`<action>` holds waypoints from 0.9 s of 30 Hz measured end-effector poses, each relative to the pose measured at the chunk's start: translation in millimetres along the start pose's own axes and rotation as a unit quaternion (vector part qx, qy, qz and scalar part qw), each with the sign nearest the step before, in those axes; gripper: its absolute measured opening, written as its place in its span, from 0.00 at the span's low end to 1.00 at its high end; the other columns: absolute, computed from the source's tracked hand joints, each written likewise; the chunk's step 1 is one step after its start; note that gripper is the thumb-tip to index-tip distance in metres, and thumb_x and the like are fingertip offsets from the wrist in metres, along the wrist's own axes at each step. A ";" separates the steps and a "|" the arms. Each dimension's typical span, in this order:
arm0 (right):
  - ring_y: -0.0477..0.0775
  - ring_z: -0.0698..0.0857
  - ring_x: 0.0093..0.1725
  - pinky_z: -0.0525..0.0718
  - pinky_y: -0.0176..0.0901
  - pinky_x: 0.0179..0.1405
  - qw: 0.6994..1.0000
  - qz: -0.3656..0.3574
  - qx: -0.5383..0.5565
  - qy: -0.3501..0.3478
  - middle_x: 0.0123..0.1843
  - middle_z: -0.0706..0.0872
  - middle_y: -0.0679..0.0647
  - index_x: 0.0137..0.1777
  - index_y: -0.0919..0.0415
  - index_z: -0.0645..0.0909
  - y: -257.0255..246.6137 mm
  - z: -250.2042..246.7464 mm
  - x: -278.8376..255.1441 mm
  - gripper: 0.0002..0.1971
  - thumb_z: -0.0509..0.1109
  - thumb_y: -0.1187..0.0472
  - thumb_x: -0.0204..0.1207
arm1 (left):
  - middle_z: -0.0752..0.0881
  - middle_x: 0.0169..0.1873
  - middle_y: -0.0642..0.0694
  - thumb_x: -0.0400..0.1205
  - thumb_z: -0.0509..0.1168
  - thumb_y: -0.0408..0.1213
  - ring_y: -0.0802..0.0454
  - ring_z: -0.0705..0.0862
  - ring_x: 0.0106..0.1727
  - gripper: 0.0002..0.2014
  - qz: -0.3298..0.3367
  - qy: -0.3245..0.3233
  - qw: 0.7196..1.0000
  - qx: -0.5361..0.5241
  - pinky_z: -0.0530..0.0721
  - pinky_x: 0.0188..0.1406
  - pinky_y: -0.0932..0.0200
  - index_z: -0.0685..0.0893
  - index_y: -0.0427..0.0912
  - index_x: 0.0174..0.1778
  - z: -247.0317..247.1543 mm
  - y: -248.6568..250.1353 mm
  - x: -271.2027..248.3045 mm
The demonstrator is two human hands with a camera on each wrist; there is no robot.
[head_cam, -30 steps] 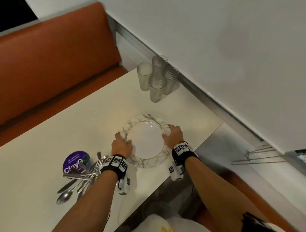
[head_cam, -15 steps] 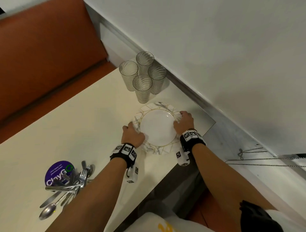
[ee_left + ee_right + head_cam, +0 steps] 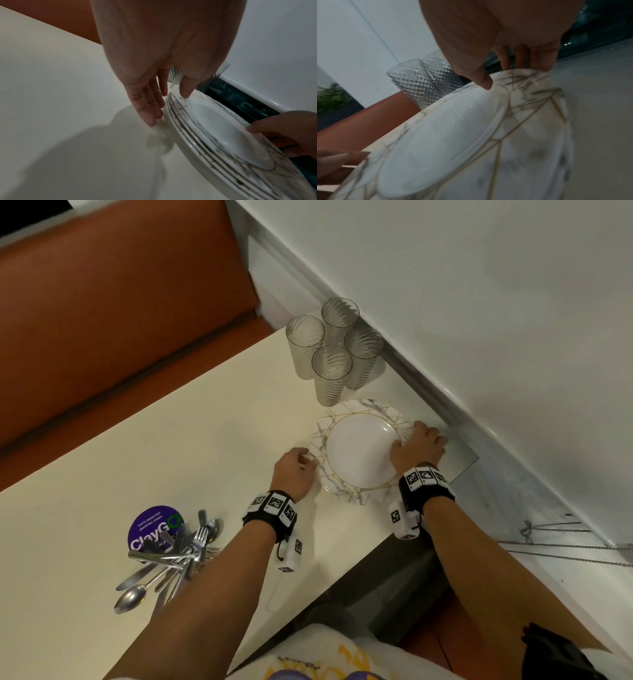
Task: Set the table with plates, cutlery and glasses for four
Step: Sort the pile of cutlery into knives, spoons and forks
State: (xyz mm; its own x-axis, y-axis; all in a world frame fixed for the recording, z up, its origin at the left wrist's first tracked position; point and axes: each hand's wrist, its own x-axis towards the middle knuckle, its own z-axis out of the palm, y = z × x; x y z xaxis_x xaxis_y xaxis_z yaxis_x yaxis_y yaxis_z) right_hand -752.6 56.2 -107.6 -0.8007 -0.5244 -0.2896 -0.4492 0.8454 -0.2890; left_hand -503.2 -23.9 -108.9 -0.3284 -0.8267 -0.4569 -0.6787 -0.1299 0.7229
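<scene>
- A stack of round white plates with grey marbling and gold lines [image 3: 359, 453] lies at the corner of the cream table [image 3: 171, 440], close to the wall; the left wrist view shows several rims [image 3: 197, 135] layered one on another, so the plates are not yet dealt out.
- The right hand [image 3: 416, 446] clamps the stack's far-right rim: its thumb [image 3: 483, 81] presses on top by the gold ring and its fingers [image 3: 537, 65] curl under the edge. That pinch looks meant to lift or steer the whole pile.
- The left hand [image 3: 294, 470] sits at the opposite rim with fingers [image 3: 149, 105] straight, close together and pointing down beside the edge, thumb [image 3: 186, 89] resting on the top plate. It seems to steady rather than grasp.
- Hands on opposite sides keep a heavy, slippery pile level.
- Four clear ribbed glass tumblers [image 3: 337, 350] stand clustered just beside the stack, against the wall, probably parked out of the way.
- A heap of steel forks, spoons and knives [image 3: 171, 559] lies partly over a round purple sticker [image 3: 154, 529], well apart from the plates.
- An orange padded bench [image 3: 120, 320] runs along the far side.
- My judgement: no place is laid so far.
</scene>
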 end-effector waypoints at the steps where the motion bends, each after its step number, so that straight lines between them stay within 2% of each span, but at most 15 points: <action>1: 0.71 0.64 0.77 0.67 0.65 0.76 1.000 -0.004 -0.005 0.023 0.77 0.69 0.65 0.77 0.59 0.69 -2.8 -2.5 -6.1 0.30 0.71 0.56 0.75 | 0.89 0.58 0.44 0.88 0.68 0.43 0.47 0.88 0.56 0.16 0.009 0.002 1.000 -0.011 0.85 0.60 0.56 0.84 0.41 0.70 -3.2 -5.0 -4.3; 4: 0.70 0.67 0.73 0.65 0.62 0.73 0.996 -0.062 0.011 0.067 0.73 0.72 0.62 0.69 0.56 0.76 -22.5 1.1 -35.6 0.25 0.72 0.60 0.71 | 0.92 0.51 0.46 0.88 0.67 0.38 0.48 0.91 0.49 0.07 0.024 0.030 0.999 -0.034 0.89 0.55 0.55 0.89 0.48 0.59 -25.5 -30.0 -23.4; 8: 0.68 0.75 0.62 0.76 0.58 0.61 0.982 -0.179 0.046 0.043 0.62 0.82 0.60 0.57 0.54 0.85 -62.4 26.7 -87.2 0.15 0.72 0.63 0.69 | 0.93 0.46 0.49 0.87 0.66 0.33 0.51 0.92 0.45 0.09 0.010 0.082 0.995 -0.052 0.90 0.53 0.53 0.88 0.52 0.54 -66.7 -74.4 -56.9; 10: 0.67 0.79 0.55 0.82 0.61 0.54 0.963 -0.256 0.089 0.014 0.54 0.86 0.60 0.52 0.57 0.87 -82.2 48.2 -117.3 0.12 0.71 0.66 0.68 | 0.93 0.44 0.49 0.87 0.66 0.31 0.51 0.92 0.44 0.10 -0.002 0.103 0.993 -0.058 0.90 0.53 0.53 0.89 0.50 0.55 -90.0 -100.2 -76.3; 12: 0.64 0.81 0.51 0.83 0.62 0.52 0.942 -0.313 0.119 -0.039 0.50 0.87 0.57 0.49 0.57 0.87 -102.6 69.8 -149.2 0.11 0.69 0.68 0.69 | 0.93 0.43 0.50 0.87 0.67 0.32 0.53 0.91 0.43 0.09 -0.016 0.126 0.990 -0.055 0.90 0.52 0.54 0.89 0.49 0.56 -114.0 -127.0 -95.2; 15: 0.56 0.82 0.49 0.83 0.53 0.51 0.918 -0.355 0.124 -0.126 0.48 0.87 0.51 0.49 0.53 0.87 -134.2 96.8 -200.4 0.10 0.67 0.67 0.74 | 0.91 0.45 0.52 0.87 0.69 0.35 0.57 0.90 0.45 0.06 -0.040 0.154 0.986 -0.053 0.88 0.49 0.61 0.88 0.48 0.58 -148.3 -169.3 -123.1; 17: 0.53 0.82 0.48 0.82 0.48 0.51 0.903 -0.380 0.123 -0.159 0.48 0.87 0.50 0.48 0.52 0.87 -152.2 112.1 -232.6 0.10 0.68 0.68 0.74 | 0.91 0.45 0.54 0.87 0.69 0.35 0.58 0.90 0.45 0.06 -0.049 0.178 0.981 -0.050 0.83 0.44 0.69 0.89 0.49 0.56 -167.2 -194.7 -139.0; 19: 0.51 0.82 0.47 0.82 0.45 0.50 0.889 -0.403 0.118 -0.184 0.47 0.87 0.49 0.46 0.52 0.87 -167.3 124.9 -261.5 0.11 0.67 0.68 0.76 | 0.91 0.45 0.54 0.86 0.70 0.35 0.58 0.88 0.44 0.06 -0.054 0.203 0.977 -0.025 0.79 0.41 0.71 0.90 0.50 0.54 -182.5 -220.9 -151.0; 21: 0.50 0.82 0.48 0.82 0.45 0.51 0.879 -0.417 0.097 -0.208 0.47 0.87 0.49 0.46 0.51 0.87 -182.1 133.5 -286.3 0.11 0.67 0.68 0.78 | 0.89 0.47 0.53 0.84 0.71 0.36 0.54 0.87 0.45 0.05 -0.059 0.223 0.973 -0.003 0.85 0.41 0.64 0.90 0.51 0.51 -195.9 -249.8 -159.7; 22: 0.50 0.82 0.49 0.83 0.45 0.52 0.875 -0.423 0.085 -0.220 0.48 0.87 0.49 0.47 0.51 0.87 -189.5 137.8 -296.2 0.11 0.67 0.67 0.78 | 0.89 0.48 0.53 0.83 0.72 0.37 0.51 0.88 0.46 0.05 -0.066 0.233 0.970 0.002 0.89 0.42 0.55 0.90 0.53 0.49 -201.6 -263.9 -162.7; 24: 0.51 0.82 0.51 0.84 0.46 0.54 0.867 -0.436 0.054 -0.237 0.50 0.87 0.49 0.48 0.51 0.87 -203.2 146.1 -313.3 0.09 0.68 0.66 0.78 | 0.88 0.50 0.52 0.81 0.72 0.37 0.44 0.88 0.50 0.07 -0.084 0.242 0.967 0.002 0.91 0.48 0.41 0.90 0.55 0.49 -210.4 -287.8 -167.4; 27: 0.53 0.83 0.53 0.86 0.50 0.56 0.860 -0.453 0.010 -0.236 0.51 0.87 0.51 0.52 0.53 0.89 -221.0 156.2 -333.6 0.09 0.69 0.64 0.78 | 0.88 0.51 0.46 0.81 0.74 0.35 0.42 0.86 0.54 0.07 -0.098 0.236 0.966 0.031 0.88 0.57 0.39 0.92 0.48 0.52 -218.7 -307.1 -170.7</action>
State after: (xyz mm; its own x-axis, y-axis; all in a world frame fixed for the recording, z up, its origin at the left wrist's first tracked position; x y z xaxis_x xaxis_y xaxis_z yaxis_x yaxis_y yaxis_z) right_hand -324.3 28.4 -89.7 0.1263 -0.9534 -0.2739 -0.7932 0.0687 -0.6050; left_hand -95.1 37.4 -139.5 0.1362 -0.9490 -0.2844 -0.7404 -0.2883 0.6072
